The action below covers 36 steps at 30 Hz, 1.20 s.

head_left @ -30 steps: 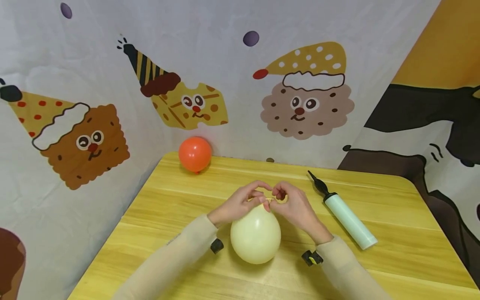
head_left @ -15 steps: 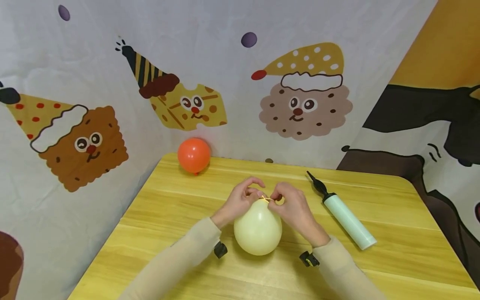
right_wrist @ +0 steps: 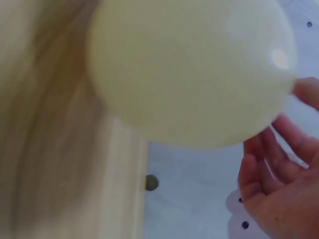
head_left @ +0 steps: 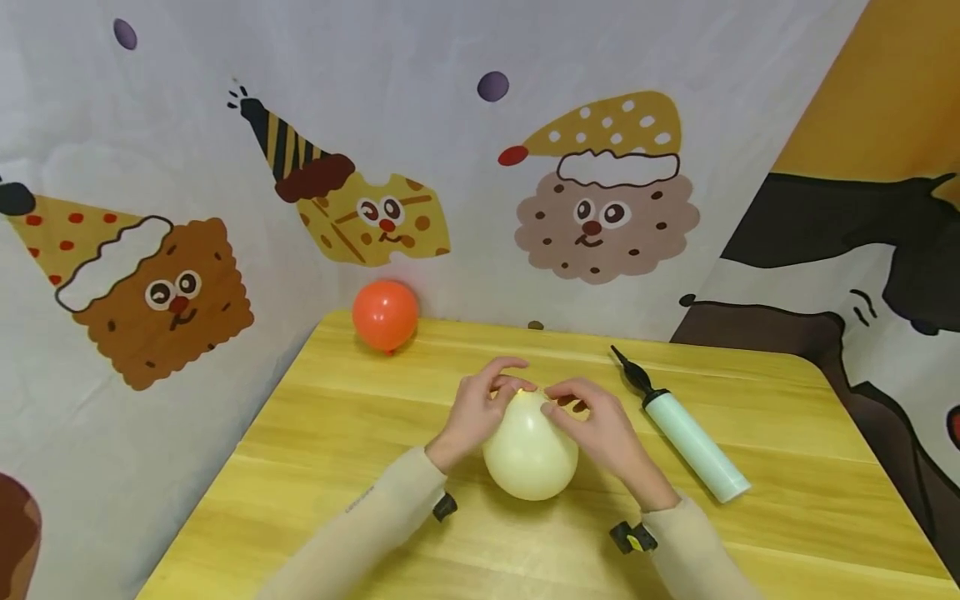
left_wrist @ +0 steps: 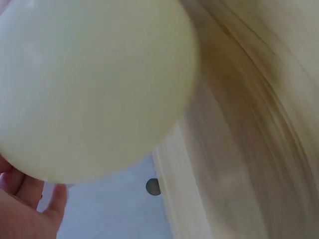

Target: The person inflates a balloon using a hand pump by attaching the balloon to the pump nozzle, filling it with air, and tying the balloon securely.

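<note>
A pale yellow balloon (head_left: 531,454), inflated, stands neck up between both hands over the wooden table. My left hand (head_left: 480,408) pinches its neck at the top between thumb and index finger. In the left wrist view the balloon (left_wrist: 94,89) hides most of the left hand (left_wrist: 30,209). My right hand (head_left: 596,421) is at the balloon's upper right, thumb and index fingertips apart beside the neck, with the other fingers loosely bent. The right wrist view shows the right hand (right_wrist: 284,179) at the edge of the balloon (right_wrist: 194,69), its fingertips partly hidden behind it.
A smaller red balloon (head_left: 386,315) rests at the table's far left corner. To the right of the hands lies a hand pump (head_left: 693,446) with a mint green barrel and black nozzle. Behind the table (head_left: 300,467) hangs a printed cloth (head_left: 472,167) with cartoon biscuits.
The balloon and both hands have shifted slightly right. A thin yellow strand stretched between the hands earlier no longer shows, and the right thumb and index finger have parted.
</note>
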Motion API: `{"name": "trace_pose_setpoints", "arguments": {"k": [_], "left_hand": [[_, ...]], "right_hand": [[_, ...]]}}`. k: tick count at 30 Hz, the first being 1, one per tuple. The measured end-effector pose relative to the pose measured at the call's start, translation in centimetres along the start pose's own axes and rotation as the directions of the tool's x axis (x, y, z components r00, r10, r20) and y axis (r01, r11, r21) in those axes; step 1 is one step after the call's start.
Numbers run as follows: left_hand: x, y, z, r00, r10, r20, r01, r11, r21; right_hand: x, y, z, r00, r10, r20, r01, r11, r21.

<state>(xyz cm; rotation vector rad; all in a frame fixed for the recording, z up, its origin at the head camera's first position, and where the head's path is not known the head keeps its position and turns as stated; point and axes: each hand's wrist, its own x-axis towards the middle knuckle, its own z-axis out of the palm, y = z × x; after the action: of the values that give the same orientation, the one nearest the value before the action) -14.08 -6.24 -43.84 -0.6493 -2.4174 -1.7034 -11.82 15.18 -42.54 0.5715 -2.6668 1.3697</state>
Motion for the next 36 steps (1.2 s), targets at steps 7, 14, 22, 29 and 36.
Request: {"name": "trace_pose_setpoints", "arguments": {"k": [7,14,22,29,36], "left_hand": [[0.3,-1.1,0.0,0.980,-0.178,-0.090,0.146,0.948,-0.281],[0.2,-1.5,-0.2,0.947,-0.303,-0.111,0.221,0.860,-0.459],[-0.2,-2.7,-0.7,0.930,-0.278,-0.240,0.177,0.912,-0.370],[-1.6,-3.7,-2.1,0.912,-0.208,-0.353,0.168,0.976,-0.140],[-2.5,-4.3,-3.2,0.942,-0.068,-0.329,0.142,0.968,0.207]], "right_hand": [[-2.6,1.0,0.0,0.989,0.101,0.111,-0.115,0.985,0.132],[-3.0,1.4,1.3,0.959,0.188,0.210,-0.220,0.965,0.140],[0.0,1.6,2.6,0.962,0.244,0.126,-0.257,0.961,0.101],[4.8,1.6,4.3,0.957,0.286,0.048,-0.285,0.958,-0.028],[7.6,2.0,5.8,0.924,0.376,0.065,-0.375,0.926,-0.032]]}}
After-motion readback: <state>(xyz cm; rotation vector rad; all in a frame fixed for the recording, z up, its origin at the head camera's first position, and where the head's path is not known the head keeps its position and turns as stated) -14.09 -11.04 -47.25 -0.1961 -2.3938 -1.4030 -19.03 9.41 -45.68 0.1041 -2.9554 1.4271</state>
